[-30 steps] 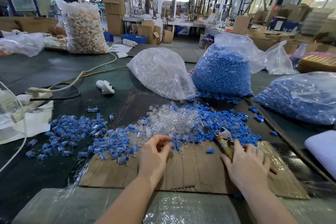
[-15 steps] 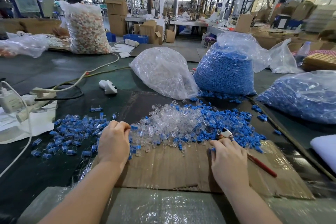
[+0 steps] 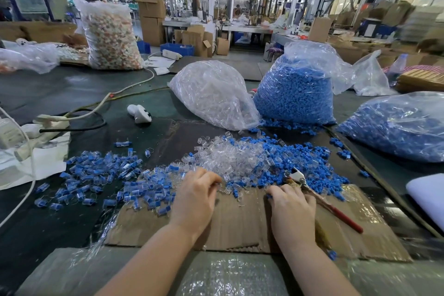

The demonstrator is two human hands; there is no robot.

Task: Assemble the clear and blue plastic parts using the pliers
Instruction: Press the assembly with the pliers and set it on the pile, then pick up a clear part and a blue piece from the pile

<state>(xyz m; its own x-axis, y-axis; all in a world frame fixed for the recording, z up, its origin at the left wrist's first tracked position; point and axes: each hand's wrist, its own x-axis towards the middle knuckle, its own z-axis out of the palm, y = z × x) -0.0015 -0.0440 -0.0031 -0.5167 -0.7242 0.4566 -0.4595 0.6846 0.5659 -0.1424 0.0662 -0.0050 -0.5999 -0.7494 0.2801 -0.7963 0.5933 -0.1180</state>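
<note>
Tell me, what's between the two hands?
Bare cardboard mostly, with a few loose clear parts near the left hand and right hand, in the head view.

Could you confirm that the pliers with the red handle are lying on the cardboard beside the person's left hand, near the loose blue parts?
Not quite: the pliers lie beside the right hand, not the left hand. The head view shows this; they do lie on the cardboard, near the loose blue parts.

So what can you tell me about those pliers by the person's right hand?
The pliers lie on the cardboard sheet, pointing up-left into the loose blue parts. The metal nose is pale and looks slightly parted. One handle wears a red sleeve and trails down-right; the other is mostly hidden. The right hand rests beside them, fingers curled near the joint; whether it grips them I cannot tell.
</note>
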